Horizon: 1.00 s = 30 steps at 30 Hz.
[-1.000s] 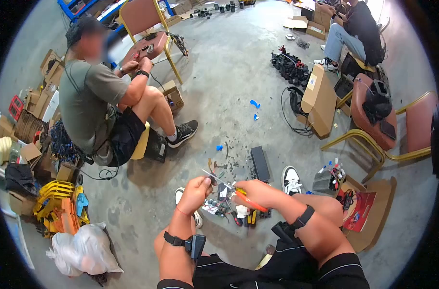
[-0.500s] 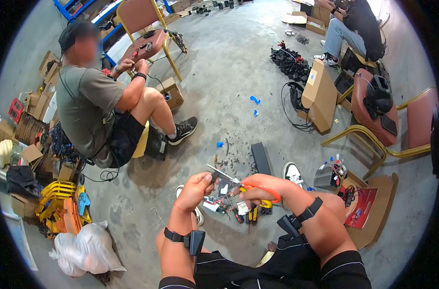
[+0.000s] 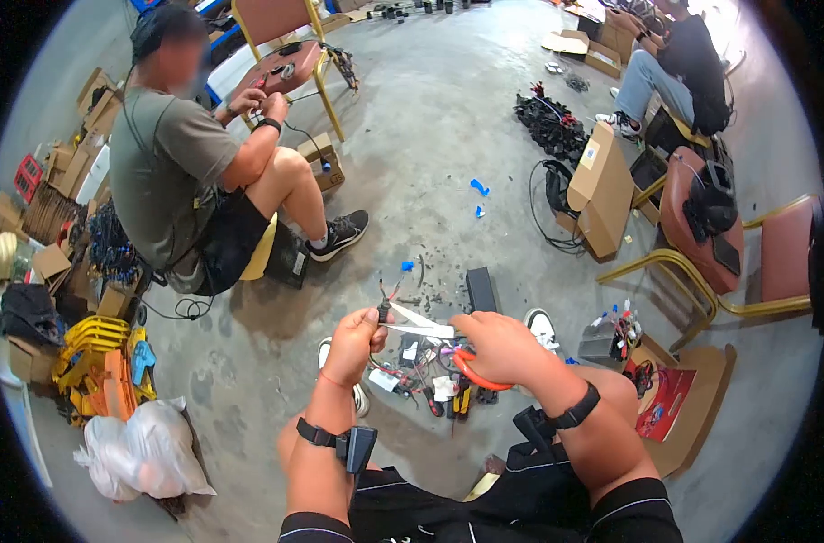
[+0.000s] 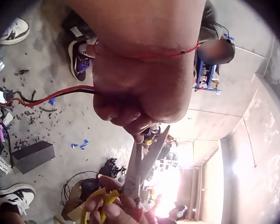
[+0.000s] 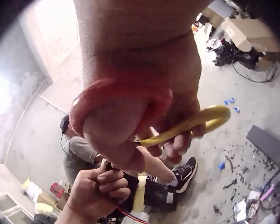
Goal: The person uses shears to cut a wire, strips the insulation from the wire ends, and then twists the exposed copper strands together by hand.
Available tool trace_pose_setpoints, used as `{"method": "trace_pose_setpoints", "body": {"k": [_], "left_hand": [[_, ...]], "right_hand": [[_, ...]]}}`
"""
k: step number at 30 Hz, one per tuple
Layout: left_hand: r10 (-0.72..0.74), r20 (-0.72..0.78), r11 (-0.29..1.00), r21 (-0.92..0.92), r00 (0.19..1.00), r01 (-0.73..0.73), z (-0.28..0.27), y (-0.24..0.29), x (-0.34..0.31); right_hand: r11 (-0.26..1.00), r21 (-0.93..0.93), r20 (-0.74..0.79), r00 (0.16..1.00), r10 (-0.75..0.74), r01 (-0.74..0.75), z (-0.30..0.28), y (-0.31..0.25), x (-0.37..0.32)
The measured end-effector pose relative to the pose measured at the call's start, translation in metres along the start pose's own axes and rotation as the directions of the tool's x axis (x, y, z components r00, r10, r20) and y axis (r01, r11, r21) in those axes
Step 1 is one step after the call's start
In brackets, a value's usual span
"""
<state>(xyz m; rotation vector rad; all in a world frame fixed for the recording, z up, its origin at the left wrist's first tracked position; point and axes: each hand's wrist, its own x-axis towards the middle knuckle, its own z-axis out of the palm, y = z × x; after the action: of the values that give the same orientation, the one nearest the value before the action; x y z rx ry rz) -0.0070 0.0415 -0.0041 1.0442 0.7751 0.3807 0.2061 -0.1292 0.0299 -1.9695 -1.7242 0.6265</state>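
My left hand pinches a small dark piece between thumb and fingers, its kind hard to make out. Red and black wires run out of the same fist in the left wrist view. With my right hand I hold scissors. One handle loop is red-orange, with the thumb through it, and the other is yellow. The blades stand spread and point left, their tips right by the left fingertips. In the right wrist view the blades are hidden behind the hand.
Below my hands, tools, wires and small parts litter the floor beside a dark box. A person sits at the left near a chair; another sits far right. An open carton lies by my right knee.
The scissors' blades have gone from nearly together to spread apart. My right hand has turned over, back now upward. The left hand still holds the dark piece, with wire ends now showing above it.
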Motion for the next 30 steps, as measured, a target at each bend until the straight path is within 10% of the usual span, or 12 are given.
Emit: {"method": "trace_pose_setpoints", "body": {"k": [10, 30], "left_hand": [[0.058, 0.051, 0.981, -0.186, 0.997, -0.048, 0.004, 0.005, 0.000], [0.085, 0.138, 0.996, -0.037, 0.987, -0.081, 0.000, 0.013, -0.010]], "right_hand": [[0.994, -0.046, -0.282, 0.953, -0.110, 0.101, 0.011, -0.002, -0.002], [0.983, -0.179, -0.246, 0.966, -0.073, 0.028, 0.036, -0.004, 0.001]]}}
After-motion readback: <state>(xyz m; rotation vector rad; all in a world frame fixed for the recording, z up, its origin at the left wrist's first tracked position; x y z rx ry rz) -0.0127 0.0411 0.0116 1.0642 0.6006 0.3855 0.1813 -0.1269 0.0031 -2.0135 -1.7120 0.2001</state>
